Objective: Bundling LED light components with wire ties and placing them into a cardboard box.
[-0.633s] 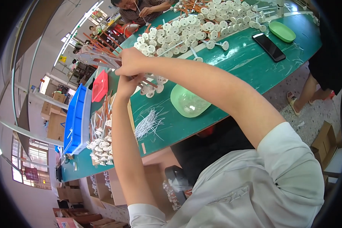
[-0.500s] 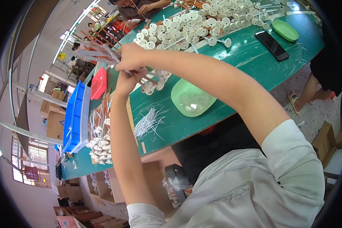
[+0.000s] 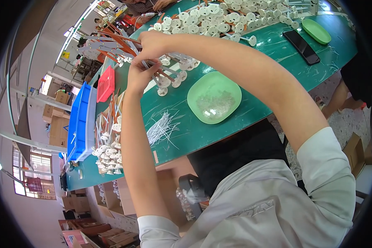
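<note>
At the left end of the green table, both my hands are closed around a bundle of orange and pale flat strips with white discs (image 3: 164,81) at their lower ends. My left hand (image 3: 139,75) wraps it from below, near the discs. Just above, my right hand (image 3: 152,44) grips the bundle higher up. The strips' free ends fan out to the upper left. How the fingers lie around single strips is partly hidden. Below the hands lies a loose heap of thin white ties (image 3: 163,130). A green bowl (image 3: 194,93) with small clear pieces stands to their right.
A large pile of white-disc strips (image 3: 213,20) fills the far side. More lie on the left, near a blue bin (image 3: 79,120) and a red tray (image 3: 106,84). A phone (image 3: 301,47) and a green dish (image 3: 316,31) are at right. Another person works across the table.
Both hands stay on the bundle. My right hand has shifted slightly up and right, and the disc ends now show spread more apart below the hands. The view has shifted a little.
</note>
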`<state>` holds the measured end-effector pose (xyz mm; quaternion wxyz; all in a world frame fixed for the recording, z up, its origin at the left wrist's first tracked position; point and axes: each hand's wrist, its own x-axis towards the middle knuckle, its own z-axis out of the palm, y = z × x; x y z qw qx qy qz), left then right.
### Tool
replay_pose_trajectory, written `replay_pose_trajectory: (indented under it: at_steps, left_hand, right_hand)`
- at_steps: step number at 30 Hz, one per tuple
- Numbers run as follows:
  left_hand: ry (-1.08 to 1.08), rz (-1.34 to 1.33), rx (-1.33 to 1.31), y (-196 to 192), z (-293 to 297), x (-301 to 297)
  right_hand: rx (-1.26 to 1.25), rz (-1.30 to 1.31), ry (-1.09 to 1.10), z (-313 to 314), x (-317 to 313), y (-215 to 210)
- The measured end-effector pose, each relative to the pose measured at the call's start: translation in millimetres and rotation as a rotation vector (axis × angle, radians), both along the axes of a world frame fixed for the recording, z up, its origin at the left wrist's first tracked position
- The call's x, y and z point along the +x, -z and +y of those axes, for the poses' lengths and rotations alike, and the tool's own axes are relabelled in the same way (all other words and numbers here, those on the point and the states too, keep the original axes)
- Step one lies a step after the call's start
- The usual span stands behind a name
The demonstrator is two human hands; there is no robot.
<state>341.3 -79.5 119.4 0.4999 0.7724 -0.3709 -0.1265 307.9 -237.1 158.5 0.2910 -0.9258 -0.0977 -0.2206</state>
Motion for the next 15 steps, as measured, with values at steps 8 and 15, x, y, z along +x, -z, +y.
replay_pose_trajectory:
  at_steps: [8, 15]
  left_hand:
    - [0.035, 0.009, -0.196, 1.3, -4.4, -3.6]
    - [-0.054, 0.247, -0.735, -9.1, -15.3, -18.7]
  right_hand:
    - [0.147, -0.016, 0.023, 4.9, -8.3, 13.7]
    - [0.518, -0.036, -0.137, 14.3, 9.9, 43.9]
